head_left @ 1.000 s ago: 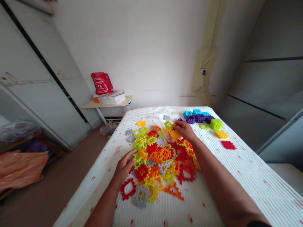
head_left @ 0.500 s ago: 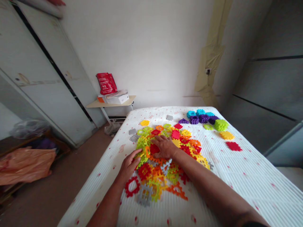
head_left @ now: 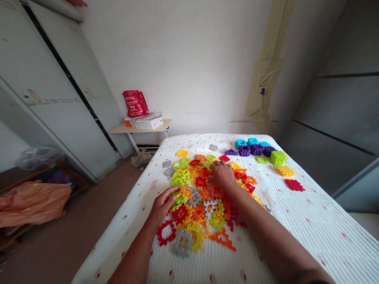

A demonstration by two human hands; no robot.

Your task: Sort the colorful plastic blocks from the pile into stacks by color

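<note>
A loose heap of interlocking plastic waffle blocks (head_left: 201, 201) in red, orange, lime and grey lies spread on a white bedspread (head_left: 296, 221). My right hand (head_left: 220, 175) rests on the far part of the heap, fingers curled down over orange and red pieces. I cannot tell whether it grips one. My left hand (head_left: 162, 207) lies at the heap's left edge, fingers against lime pieces (head_left: 180, 178) and holding nothing visible. Beyond the heap stand sorted groups: blue and purple blocks (head_left: 251, 146), a lime stack (head_left: 278, 158), a yellow block (head_left: 286, 171) and a red block (head_left: 294, 185).
The bed's far end meets a white wall. A small shelf table (head_left: 140, 127) holds a red bag and white box beyond the bed's far left corner. Tall cabinet doors stand left, an orange plastic sheet (head_left: 32, 205) lies left on the low rack, and brown floor shows beside the bed.
My right hand has moved from the heap's middle toward its far side, and the pieces have shifted beneath it. The view has drifted slightly. My left hand has barely moved.
</note>
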